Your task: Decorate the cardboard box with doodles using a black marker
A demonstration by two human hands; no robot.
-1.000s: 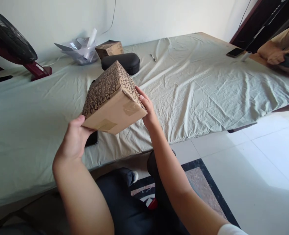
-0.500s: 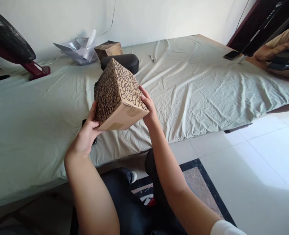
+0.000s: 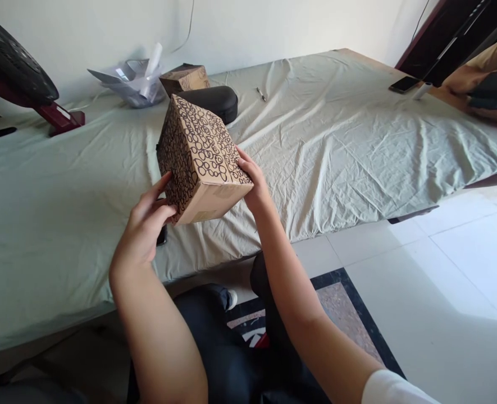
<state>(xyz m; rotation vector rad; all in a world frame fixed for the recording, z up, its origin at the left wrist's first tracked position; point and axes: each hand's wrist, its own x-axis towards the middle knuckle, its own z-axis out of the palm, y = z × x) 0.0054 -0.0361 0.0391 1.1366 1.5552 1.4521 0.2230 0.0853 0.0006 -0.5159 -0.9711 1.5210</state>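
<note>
A brown cardboard box [image 3: 208,151] with dark looping scribbles on its faces is held tilted above the cloth-covered surface. Its plain side with a strip of tape faces me. My left hand [image 3: 145,219] grips the box's left lower edge between thumb and fingers. On the right lower corner, my right hand [image 3: 252,177] is closed round it, with part of the fingers hidden behind. Beneath my left hand a dark object [image 3: 162,235] lies on the cloth, mostly covered. Just behind the box sits a black oval case [image 3: 218,101].
A clear plastic basket [image 3: 136,92] and a second patterned box [image 3: 185,78] stand by the wall. A pen [image 3: 261,94] and a phone [image 3: 404,85] lie on the pale green cloth [image 3: 336,146]. At left is a fan [image 3: 16,64]; at right, another person's arm [image 3: 463,78].
The box has turned a little, showing more of its scribbled right face and less of the plain side. My left fingers have shifted on its edge.
</note>
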